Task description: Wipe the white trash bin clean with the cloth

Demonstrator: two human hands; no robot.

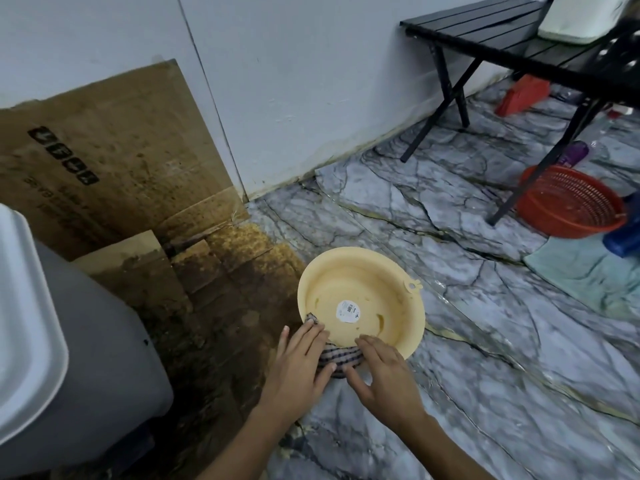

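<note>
A checked cloth (341, 356) hangs over the near rim of a pale yellow basin (414, 327) that stands on the floor. My left hand (298, 362) lies on the cloth's left part, fingers over the rim. My right hand (384, 372) presses on its right part with fingers spread. The trash bin (104, 358) stands at the left edge, with a grey body and a white lid (24, 323). Neither hand touches the bin.
Stained cardboard (121, 161) leans on the wall and lies on the floor behind the bin. A black folding table (485, 32) stands at the back right, with a red mesh basket (571, 202), a teal towel (588, 271) and bottles on the marble-patterned floor around it.
</note>
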